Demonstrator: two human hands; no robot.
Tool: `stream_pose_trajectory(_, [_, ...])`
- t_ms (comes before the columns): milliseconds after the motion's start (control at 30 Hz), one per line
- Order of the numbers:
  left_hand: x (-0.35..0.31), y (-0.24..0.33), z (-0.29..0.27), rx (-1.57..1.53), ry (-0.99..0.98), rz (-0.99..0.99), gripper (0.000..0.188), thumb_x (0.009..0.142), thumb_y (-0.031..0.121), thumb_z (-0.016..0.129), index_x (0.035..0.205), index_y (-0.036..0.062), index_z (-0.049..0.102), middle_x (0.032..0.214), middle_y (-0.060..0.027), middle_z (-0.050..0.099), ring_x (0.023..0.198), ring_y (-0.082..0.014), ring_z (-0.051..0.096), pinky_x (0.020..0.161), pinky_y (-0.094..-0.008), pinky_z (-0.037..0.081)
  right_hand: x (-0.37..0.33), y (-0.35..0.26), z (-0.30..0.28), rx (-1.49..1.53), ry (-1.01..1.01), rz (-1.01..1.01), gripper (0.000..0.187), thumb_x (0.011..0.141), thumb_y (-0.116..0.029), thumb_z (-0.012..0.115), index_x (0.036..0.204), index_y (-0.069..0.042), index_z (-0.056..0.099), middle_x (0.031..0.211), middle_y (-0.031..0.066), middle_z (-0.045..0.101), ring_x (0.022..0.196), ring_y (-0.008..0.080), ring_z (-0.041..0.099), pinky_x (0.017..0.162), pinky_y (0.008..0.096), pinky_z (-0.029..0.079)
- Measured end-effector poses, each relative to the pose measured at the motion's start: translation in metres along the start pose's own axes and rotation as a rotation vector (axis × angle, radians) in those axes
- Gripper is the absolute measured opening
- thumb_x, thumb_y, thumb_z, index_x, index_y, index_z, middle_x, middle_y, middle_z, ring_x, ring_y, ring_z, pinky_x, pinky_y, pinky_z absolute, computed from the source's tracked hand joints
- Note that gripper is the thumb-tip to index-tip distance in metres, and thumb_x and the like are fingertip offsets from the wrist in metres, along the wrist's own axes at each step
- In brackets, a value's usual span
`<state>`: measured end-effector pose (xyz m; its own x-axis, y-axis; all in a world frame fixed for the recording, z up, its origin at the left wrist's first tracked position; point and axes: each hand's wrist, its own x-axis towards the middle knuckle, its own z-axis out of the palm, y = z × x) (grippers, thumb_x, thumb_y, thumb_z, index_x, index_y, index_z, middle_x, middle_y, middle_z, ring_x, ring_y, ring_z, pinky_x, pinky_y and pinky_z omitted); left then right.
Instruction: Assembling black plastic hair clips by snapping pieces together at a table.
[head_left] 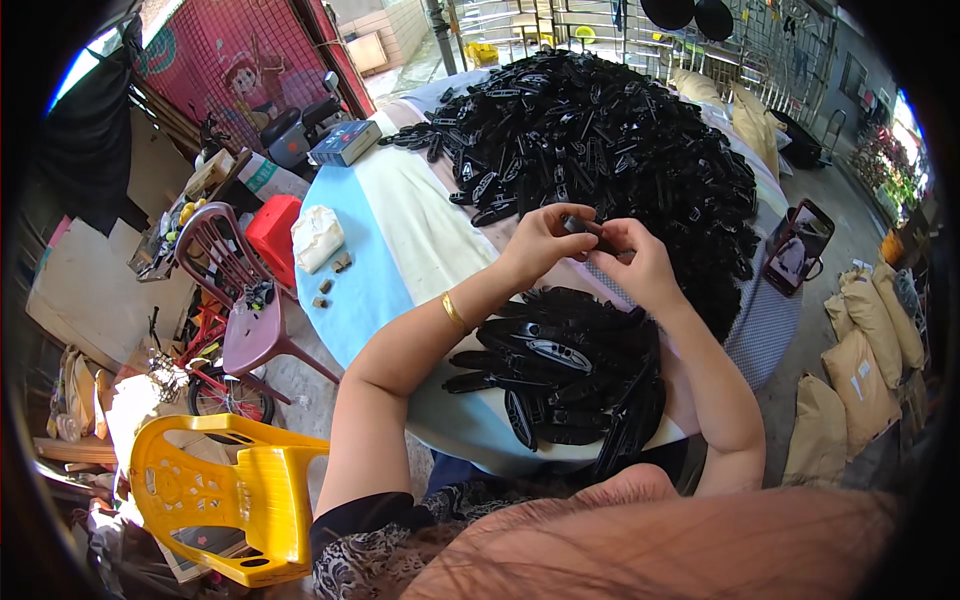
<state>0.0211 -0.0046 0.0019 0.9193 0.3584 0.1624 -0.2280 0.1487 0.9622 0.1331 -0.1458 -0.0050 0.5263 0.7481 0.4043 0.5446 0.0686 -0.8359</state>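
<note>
Over the table, my left hand [543,243] and my right hand [640,265] meet, both with fingers closed on one small dark piece [580,227]. Its exact kind is partly hidden by the fingers; it looks like one of the black plastic pieces around it. Beyond my hands rises a large heap of long, narrow black plastic pieces [590,130], some with shiny or slotted faces. A smaller pile of similar black pieces [565,365] lies between my forearms, near the table's front edge. My left wrist wears a gold bangle [453,308].
On the striped tablecloth [345,305] lie a crumpled white bag [317,238], several small brown bits [325,286] and a blue box [345,143]. A phone [800,247] stands at the right edge. A yellow chair [290,490], a purple chair [265,335] and tan sacks [855,375] surround the table.
</note>
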Motion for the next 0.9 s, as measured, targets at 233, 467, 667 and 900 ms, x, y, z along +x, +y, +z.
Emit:
stream_pose_trajectory(233, [-0.016, 0.025, 0.019, 0.672, -0.052, 0.204, 0.037, 0.078, -0.001, 0.065, 0.114, -0.0012, 0.055, 0.097, -0.0081, 0.065, 0.079, -0.0077, 0.06, 0.071, -0.0214, 0.05, 0.005, 0.007, -0.015, 0.213, -0.279, 0.189, 0.028, 0.076, -0.011, 0.074, 0.098, 0.004, 0.065, 0.087, 0.0105, 0.068, 0.079, 0.0122, 0.063, 0.074, 0.0248, 0.049])
stream_pose_trajectory(467, [-0.027, 0.056, 0.017, 0.621, -0.18, 0.185, 0.05, 0.076, 0.003, 0.071, 0.12, 0.0022, 0.048, 0.089, -0.0079, 0.064, 0.075, -0.0091, 0.059, 0.067, -0.0231, 0.049, 0.018, 0.017, -0.034, 0.423, -0.329, 0.128, 0.047, 0.088, -0.04, 0.059, 0.114, -0.001, 0.057, 0.097, 0.0073, 0.066, 0.08, 0.0128, 0.063, 0.064, 0.0242, 0.049])
stream_pose_trajectory(667, [-0.038, 0.06, 0.026, 0.835, -0.849, 0.165, 0.037, 0.074, 0.026, 0.075, 0.098, 0.0007, 0.063, 0.08, -0.0072, 0.064, 0.068, -0.0166, 0.059, 0.06, -0.0279, 0.047, 0.013, 0.046, -0.037, -0.971, 0.02, -0.228, 0.036, 0.074, -0.031, 0.071, 0.095, -0.004, 0.061, 0.081, 0.0111, 0.062, 0.082, 0.0293, 0.061, 0.07, 0.0357, 0.051])
stream_pose_trajectory(900, [0.023, 0.001, -0.049, 1.18, 0.197, 0.268, 0.025, 0.074, 0.024, 0.07, 0.088, 0.0037, 0.068, 0.08, -0.013, 0.063, 0.076, -0.0298, 0.062, 0.07, -0.0359, 0.049, 0.014, 0.047, -0.028, -0.994, -0.013, -0.183, 0.011, 0.074, -0.01, 0.066, 0.078, -0.002, 0.059, 0.079, 0.0115, 0.063, 0.082, 0.0279, 0.059, 0.071, 0.0374, 0.05])
